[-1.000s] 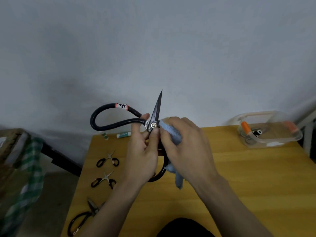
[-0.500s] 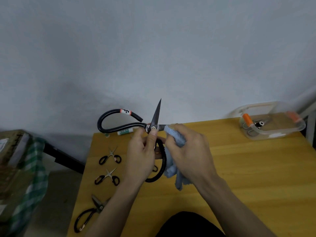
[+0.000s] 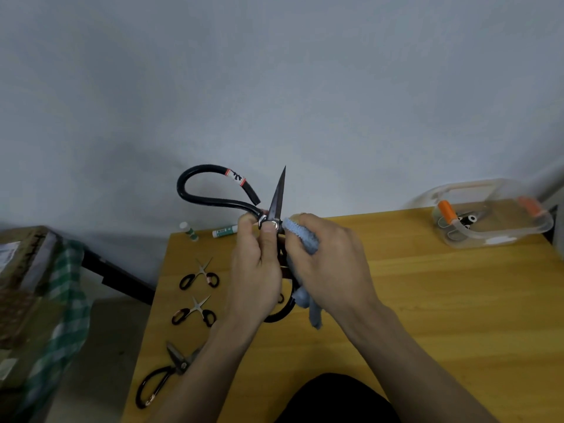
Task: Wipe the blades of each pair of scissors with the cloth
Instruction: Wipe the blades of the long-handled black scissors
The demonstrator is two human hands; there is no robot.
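A wooden counter (image 3: 427, 300) filled the lower right of the view, set against a pale grey wall (image 3: 274, 87). At its two o'clock corner sat a clear plastic container (image 3: 500, 236) with orange clips. At eleven o'clock, along the far edge, lay a white tube with green print (image 3: 225, 231) and a small green-and-white bottle (image 3: 189, 231). Off the counter at nine o'clock, a green checked cloth (image 3: 61, 306) draped over a cardboard box (image 3: 18, 270).

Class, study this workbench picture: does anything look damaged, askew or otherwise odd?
One thing: the large black-handled scissors held up in both hands. Their upper handle loop does not close; it ends in a cut-off stub beside the red-and-white label. The three smaller pairs lie in a tidy column along the wooden table's left edge.
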